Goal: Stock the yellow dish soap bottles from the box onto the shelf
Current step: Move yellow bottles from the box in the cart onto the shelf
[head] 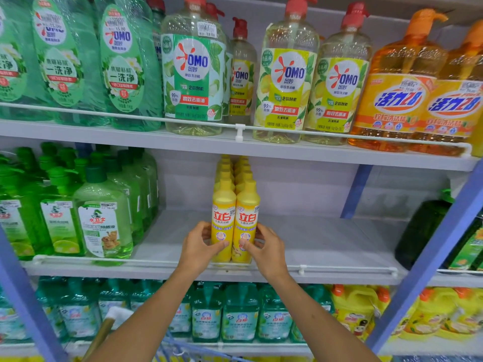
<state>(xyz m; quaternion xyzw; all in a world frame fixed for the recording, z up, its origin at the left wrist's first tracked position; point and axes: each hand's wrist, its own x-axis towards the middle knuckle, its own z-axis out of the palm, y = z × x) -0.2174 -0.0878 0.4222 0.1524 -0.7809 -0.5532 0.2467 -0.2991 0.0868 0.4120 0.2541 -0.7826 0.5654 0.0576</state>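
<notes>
— Where are the bottles?

— Two yellow soap bottles (235, 226) stand upright, side by side, at the front of the middle shelf (326, 246), heading two rows running back.

— And your hands?

— My left hand (200, 248) clasps the left bottle, my right hand (264, 248) the right one, fingers curled round each. Green bottles (104, 220) stand well to the left.
</notes>
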